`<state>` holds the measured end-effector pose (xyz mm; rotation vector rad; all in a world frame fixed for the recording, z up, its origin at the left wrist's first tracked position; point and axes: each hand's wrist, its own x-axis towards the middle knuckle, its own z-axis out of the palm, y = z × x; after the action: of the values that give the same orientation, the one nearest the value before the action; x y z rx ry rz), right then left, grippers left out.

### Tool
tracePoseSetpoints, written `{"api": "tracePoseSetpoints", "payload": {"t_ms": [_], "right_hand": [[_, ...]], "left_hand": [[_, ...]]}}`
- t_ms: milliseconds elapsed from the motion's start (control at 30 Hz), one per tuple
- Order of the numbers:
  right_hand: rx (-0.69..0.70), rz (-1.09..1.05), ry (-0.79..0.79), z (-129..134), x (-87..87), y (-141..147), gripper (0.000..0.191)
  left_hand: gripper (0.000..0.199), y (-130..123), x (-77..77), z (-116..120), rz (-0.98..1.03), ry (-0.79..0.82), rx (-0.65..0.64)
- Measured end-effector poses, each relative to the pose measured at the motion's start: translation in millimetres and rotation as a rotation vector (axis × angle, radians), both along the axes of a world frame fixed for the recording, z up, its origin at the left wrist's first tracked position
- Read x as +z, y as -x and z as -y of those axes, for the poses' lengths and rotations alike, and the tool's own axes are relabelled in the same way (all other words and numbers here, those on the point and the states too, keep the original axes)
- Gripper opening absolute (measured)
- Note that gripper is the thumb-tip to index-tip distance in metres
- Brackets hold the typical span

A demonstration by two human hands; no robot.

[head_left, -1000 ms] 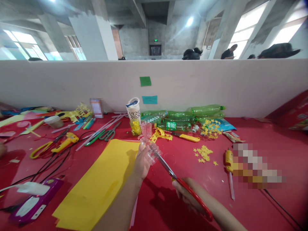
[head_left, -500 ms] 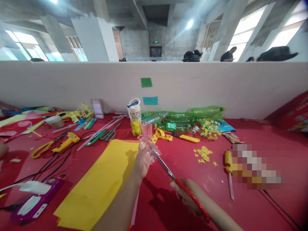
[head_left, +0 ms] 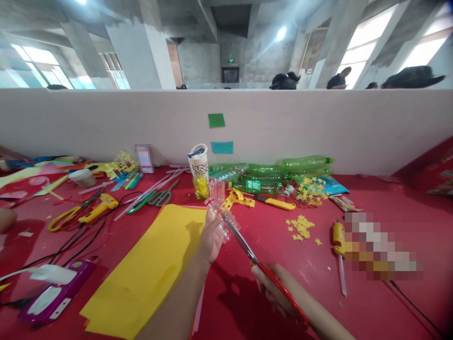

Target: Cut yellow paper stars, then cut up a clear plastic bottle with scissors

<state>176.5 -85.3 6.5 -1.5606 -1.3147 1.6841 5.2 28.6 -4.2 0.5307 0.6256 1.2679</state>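
Note:
My left hand [head_left: 211, 238] is closed round a clear plastic bottle piece [head_left: 223, 231] with a red cap end pointing away from me. In my right hand [head_left: 274, 283] are red-handled scissors [head_left: 253, 257], their blades against the clear plastic. Exactly where the blades meet the plastic is hard to make out. Under my left forearm lies a stack of yellow paper [head_left: 152, 264]. Just beyond the left hand stand a clear ribbed plastic cup [head_left: 217, 190] and a white drink cup [head_left: 198, 165] with yellow stuff at its base.
Green bottles [head_left: 304, 164] lie along the white partition [head_left: 106, 118]. Yellow paper stars [head_left: 300, 227], a yellow cutter knife [head_left: 279, 204] and a glue gun [head_left: 339, 238] are to the right. At left are another glue gun [head_left: 99, 208], scissors [head_left: 63, 218], cables and a purple power strip [head_left: 58, 293].
The view has shifted slightly, moving everything a little to the right. Both hands keep their grips; the scissors and the clear plastic look almost the same as before.

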Motion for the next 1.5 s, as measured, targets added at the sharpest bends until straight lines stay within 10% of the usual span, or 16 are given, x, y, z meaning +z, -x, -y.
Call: {"api": "tracePoseSetpoints", "payload": {"t_ms": [1500], "right_hand": [[-0.046,0.090,0.031,-5.4,7.0,-2.9,0.056]], "left_hand": [[0.047,-11.1,-15.8,-0.4,-0.054,-0.045,-0.018]]}}
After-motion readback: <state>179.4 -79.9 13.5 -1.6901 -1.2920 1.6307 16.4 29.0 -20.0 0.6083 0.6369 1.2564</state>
